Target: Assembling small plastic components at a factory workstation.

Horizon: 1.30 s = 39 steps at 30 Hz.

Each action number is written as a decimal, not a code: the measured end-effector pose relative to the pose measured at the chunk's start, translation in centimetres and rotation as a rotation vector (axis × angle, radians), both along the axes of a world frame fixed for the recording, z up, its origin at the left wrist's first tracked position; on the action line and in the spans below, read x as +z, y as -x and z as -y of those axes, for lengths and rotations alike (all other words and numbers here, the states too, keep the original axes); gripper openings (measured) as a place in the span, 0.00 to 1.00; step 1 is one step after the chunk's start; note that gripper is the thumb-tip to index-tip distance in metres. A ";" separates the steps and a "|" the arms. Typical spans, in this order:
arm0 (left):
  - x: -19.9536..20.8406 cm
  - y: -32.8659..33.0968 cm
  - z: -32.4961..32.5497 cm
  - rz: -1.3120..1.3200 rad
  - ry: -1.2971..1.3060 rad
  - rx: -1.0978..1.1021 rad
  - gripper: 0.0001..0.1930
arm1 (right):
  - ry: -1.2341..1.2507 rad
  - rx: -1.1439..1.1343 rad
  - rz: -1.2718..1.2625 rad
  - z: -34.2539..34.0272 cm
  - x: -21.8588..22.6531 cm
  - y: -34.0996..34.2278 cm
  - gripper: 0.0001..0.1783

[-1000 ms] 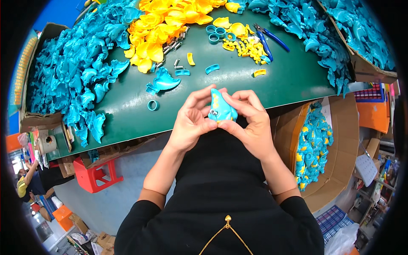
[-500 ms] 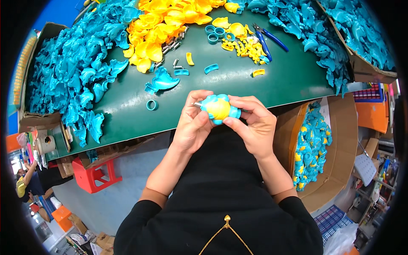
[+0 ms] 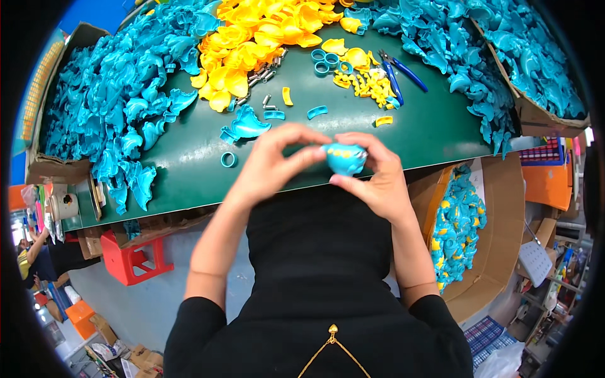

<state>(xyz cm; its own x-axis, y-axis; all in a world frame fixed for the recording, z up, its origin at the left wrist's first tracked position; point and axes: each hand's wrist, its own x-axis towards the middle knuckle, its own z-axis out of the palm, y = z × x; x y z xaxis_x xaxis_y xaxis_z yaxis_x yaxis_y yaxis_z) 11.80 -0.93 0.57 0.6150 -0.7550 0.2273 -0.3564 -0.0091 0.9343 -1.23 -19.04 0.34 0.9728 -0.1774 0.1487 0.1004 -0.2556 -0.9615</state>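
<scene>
A small rounded turquoise plastic toy (image 3: pixel 346 162) with a row of yellow marks along its upper side is held just over the table's near edge. My right hand (image 3: pixel 378 179) grips it from the right, thumb below and fingers behind. From the left, my left hand (image 3: pixel 272 160) pinches its upper left edge with thumb and index finger; this hand is slightly blurred. Nearest on the green table (image 3: pixel 195 183) are a curved turquoise shell piece (image 3: pixel 247 123) and a turquoise ring (image 3: pixel 228 159). Short turquoise (image 3: pixel 317 112) and yellow curved strips (image 3: pixel 287 96) lie beyond.
Turquoise shells are heaped at left (image 3: pixel 107 88) and right (image 3: pixel 460 57), with yellow shells (image 3: pixel 265 31) between. Metal cylinders (image 3: pixel 268 75), small yellow parts (image 3: pixel 372 87) and blue-handled cutters (image 3: pixel 394 82) lie near. A cardboard box (image 3: pixel 498 252) of turquoise-yellow toys stands lower right; a red stool (image 3: pixel 129 261) lower left.
The toy has been turned, so its yellow patch and the metal pin at its left no longer show. My left hand has swung up and left, its fingers now at the toy's edge.
</scene>
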 end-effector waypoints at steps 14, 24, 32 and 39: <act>0.7 -4.7 4.4 -0.497 -0.022 -0.095 0.11 | -0.588 -0.229 0.293 1.4 -1.3 -1.6 0.30; -1.0 -0.3 0.6 -0.732 0.166 -0.168 0.20 | -0.251 0.078 0.310 1.7 0.4 -1.3 0.35; -4.2 4.5 0.6 -0.625 0.303 -0.107 0.18 | 0.037 0.259 -0.125 3.5 5.2 -1.0 0.31; -2.2 3.7 0.0 0.296 -0.223 0.083 0.34 | 0.290 0.096 -0.155 1.6 2.7 -1.1 0.29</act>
